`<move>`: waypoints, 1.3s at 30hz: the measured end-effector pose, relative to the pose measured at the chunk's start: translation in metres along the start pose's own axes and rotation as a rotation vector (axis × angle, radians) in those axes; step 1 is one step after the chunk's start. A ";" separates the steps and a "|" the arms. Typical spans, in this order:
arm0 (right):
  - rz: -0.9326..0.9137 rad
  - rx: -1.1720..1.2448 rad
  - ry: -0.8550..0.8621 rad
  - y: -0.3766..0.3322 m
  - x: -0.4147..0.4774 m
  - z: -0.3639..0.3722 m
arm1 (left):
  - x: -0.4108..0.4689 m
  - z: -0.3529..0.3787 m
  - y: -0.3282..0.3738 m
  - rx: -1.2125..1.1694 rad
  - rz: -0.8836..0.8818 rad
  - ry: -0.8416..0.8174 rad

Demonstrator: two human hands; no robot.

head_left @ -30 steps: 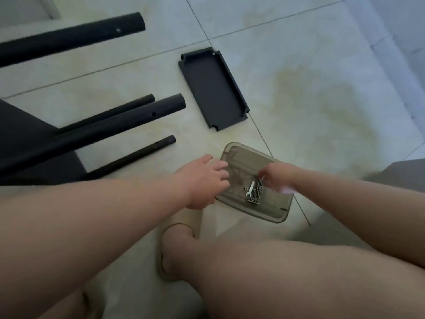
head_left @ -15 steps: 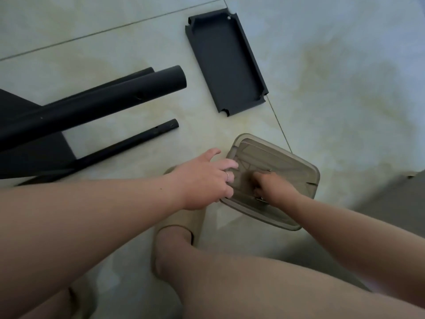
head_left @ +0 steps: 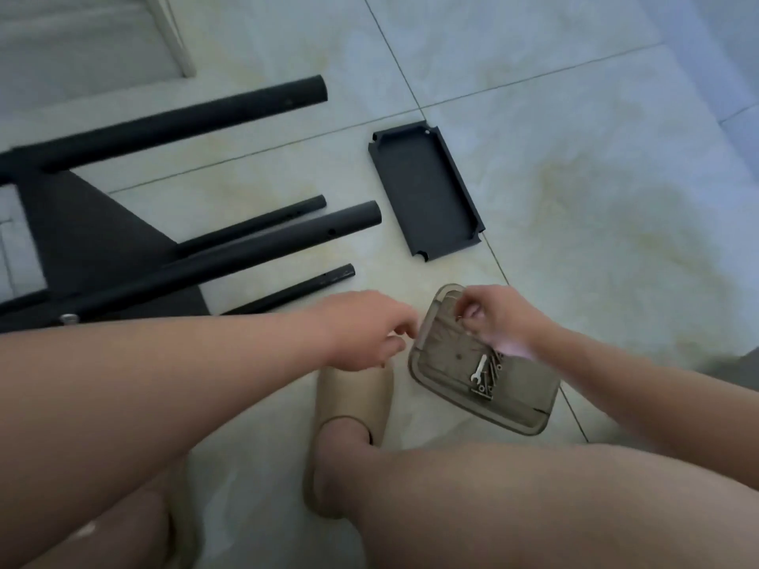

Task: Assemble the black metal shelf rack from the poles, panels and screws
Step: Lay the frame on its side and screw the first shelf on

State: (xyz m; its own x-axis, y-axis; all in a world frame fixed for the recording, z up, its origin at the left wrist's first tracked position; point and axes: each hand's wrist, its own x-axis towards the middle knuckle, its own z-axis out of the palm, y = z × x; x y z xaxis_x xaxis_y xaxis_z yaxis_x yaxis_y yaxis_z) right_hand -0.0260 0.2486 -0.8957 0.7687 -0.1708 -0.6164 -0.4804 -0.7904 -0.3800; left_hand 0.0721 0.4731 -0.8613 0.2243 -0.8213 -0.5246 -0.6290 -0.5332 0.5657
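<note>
Fingers (head_left: 476,299) of right hand (head_left: 499,322) pinching a small screw (head_left: 460,318) over tray (head_left: 513,420), lower centre; left hand (head_left: 369,330) slack, empty; poles (head_left: 254,240) left, panel (head_left: 425,190) centre, loose on floor (head_left: 575,117): assembly mostly outstanding.

The floor (head_left: 575,117) is laid in big pale glossy tiles, split up by thin dark grout lines (head_left: 394,63) that run diagonally through the shot. Cloudy yellowish-beige marbling (head_left: 616,223) is spread over the tiles on the right, and a bluish tint is picked up toward the top right corner. Top left, a slim white furniture leg (head_left: 174,39) is seen at a slant, with a flat greyish surface (head_left: 74,43) beside it; what that is can't be told. A dark grey shape (head_left: 741,369) is cut off at the right border. Everything is lit softly and evenly.
</note>
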 end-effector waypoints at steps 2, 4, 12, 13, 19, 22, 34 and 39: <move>-0.056 0.077 -0.023 -0.037 -0.017 -0.025 | -0.028 -0.023 -0.001 -0.052 -0.086 0.024; -0.139 0.116 -0.009 -0.079 -0.035 -0.048 | -0.058 -0.043 -0.004 -0.184 -0.180 0.075; -0.394 0.338 0.165 -0.264 -0.101 -0.076 | -0.204 -0.091 -0.031 -1.171 -0.554 0.334; -0.409 0.380 0.169 -0.285 -0.108 -0.073 | -0.220 -0.094 -0.036 -1.291 -0.552 0.374; -0.448 0.374 0.115 -0.380 -0.124 -0.043 | -0.275 -0.097 -0.058 -1.658 -0.469 0.450; -0.475 0.216 0.143 -0.404 -0.116 -0.025 | -0.285 -0.098 -0.070 -1.716 -0.437 0.440; -0.432 0.005 0.152 -0.407 -0.047 -0.017 | -0.288 -0.093 -0.142 -1.646 -0.662 0.383; -0.366 -0.201 0.047 -0.377 -0.016 -0.011 | -0.285 -0.090 -0.168 -1.604 -0.707 0.442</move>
State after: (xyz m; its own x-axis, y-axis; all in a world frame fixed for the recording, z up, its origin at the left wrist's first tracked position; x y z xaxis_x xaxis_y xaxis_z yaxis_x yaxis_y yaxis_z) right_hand 0.1474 0.5428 -0.7354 0.8941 0.1193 -0.4318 -0.0837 -0.9025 -0.4226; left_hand 0.1813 0.7785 -0.7499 0.4305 -0.2213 -0.8750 0.8565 -0.2056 0.4734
